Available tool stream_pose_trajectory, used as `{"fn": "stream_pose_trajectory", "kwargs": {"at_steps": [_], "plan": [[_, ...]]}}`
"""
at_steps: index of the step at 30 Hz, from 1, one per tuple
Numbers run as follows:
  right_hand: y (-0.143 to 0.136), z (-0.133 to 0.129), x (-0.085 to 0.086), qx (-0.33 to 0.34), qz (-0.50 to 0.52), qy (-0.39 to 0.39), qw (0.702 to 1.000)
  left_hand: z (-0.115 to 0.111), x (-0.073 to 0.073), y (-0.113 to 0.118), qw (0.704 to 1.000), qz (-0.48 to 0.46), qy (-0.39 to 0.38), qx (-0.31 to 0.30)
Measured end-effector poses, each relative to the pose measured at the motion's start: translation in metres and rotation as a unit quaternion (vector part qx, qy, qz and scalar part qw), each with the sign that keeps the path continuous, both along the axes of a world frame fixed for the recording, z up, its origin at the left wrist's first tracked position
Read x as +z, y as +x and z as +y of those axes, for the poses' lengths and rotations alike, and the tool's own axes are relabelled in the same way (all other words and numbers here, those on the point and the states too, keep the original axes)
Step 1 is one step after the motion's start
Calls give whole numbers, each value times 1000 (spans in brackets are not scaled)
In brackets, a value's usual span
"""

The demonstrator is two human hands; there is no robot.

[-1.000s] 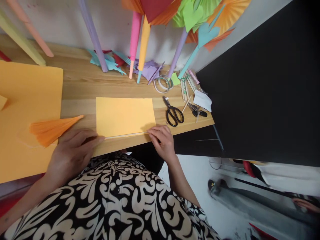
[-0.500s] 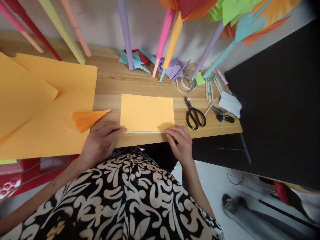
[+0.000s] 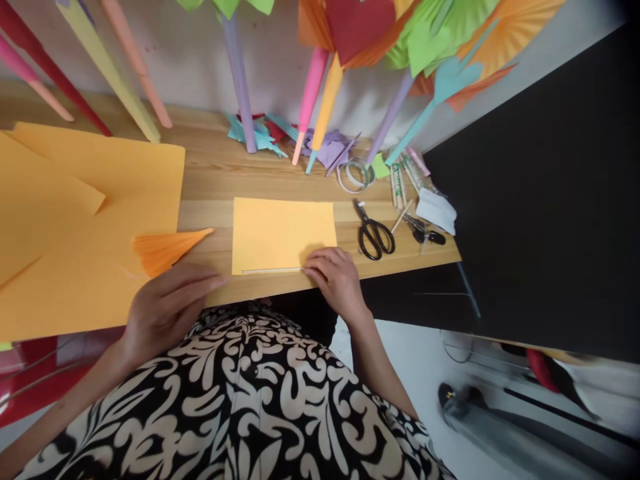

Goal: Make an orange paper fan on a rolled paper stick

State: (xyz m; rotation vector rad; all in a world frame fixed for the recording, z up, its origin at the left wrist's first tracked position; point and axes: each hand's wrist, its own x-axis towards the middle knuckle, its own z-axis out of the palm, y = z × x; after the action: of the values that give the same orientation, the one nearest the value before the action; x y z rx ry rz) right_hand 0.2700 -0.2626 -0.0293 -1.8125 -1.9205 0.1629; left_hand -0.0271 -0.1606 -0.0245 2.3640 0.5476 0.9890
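At the left of the wooden table (image 3: 205, 163) lie large yellow-orange sheets (image 3: 135, 180), with a pleated orange paper piece (image 3: 165, 250) partly on them, its narrow tip pointing right. Just below it I have my left hand (image 3: 167, 310) open, fingers stretched out close together, the tips near the lower left corner of a small yellow-orange sheet (image 3: 283, 230) but apart from it. That sheet lies flat near the table's front edge, a thin white strip (image 3: 270, 271) along its lower border. With my right hand (image 3: 337, 280) I pinch the strip's right end between thumb and fingers, over the sheet's lower right corner. Farther right come rolls of tape (image 3: 356, 192), then black-handled scissors (image 3: 375, 240), and beyond them a crumpled white paper (image 3: 437, 210)
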Motion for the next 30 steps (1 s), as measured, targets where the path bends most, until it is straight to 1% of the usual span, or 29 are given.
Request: {"fn": "stream_pose_trajectory", "kwargs": {"at_steps": [4, 6, 8, 10, 11, 13, 16, 19, 22, 25, 28, 30], "plan": [[1, 1, 2, -4, 26, -24, 999, -1, 11, -8, 999, 25, -21, 15], [7, 1, 2, -31, 40, -20, 998, -1, 17, -11, 998, 37, -24, 38], [19, 1, 0, -110, 20, 8, 994, 2, 22, -12, 996, 39, -23, 79], [36, 3, -2, -214, -22, 51, 975, 7, 25, -13, 990, 44, -9, 137], [45, 4, -4, -247, -30, 66, 966, 11, 25, -13, 985, 52, 2, 166], [60, 7, -6, -266, -35, 82, 960, 21, 24, -13, 974, 64, 44, 212], [72, 11, -8, -253, -50, 93, 962, 34, 18, -14, 961, 126, 83, 234], [71, 10, -5, -233, -66, 112, 964, 41, 10, -12, 949, 187, 92, 236], [62, 9, -2, -208, -68, 130, 967, 43, 3, -6, 943, 224, 97, 225], [49, 8, -1, -167, -54, 134, 975, 46, 0, 1, 937, 251, 96, 223], [35, 7, 0, -138, -40, 137, 980, 50, -1, 4, 934, 264, 88, 223], [27, 5, 1, -127, -31, 142, 981, 53, 3, 1, 940, 242, 72, 231]]}}
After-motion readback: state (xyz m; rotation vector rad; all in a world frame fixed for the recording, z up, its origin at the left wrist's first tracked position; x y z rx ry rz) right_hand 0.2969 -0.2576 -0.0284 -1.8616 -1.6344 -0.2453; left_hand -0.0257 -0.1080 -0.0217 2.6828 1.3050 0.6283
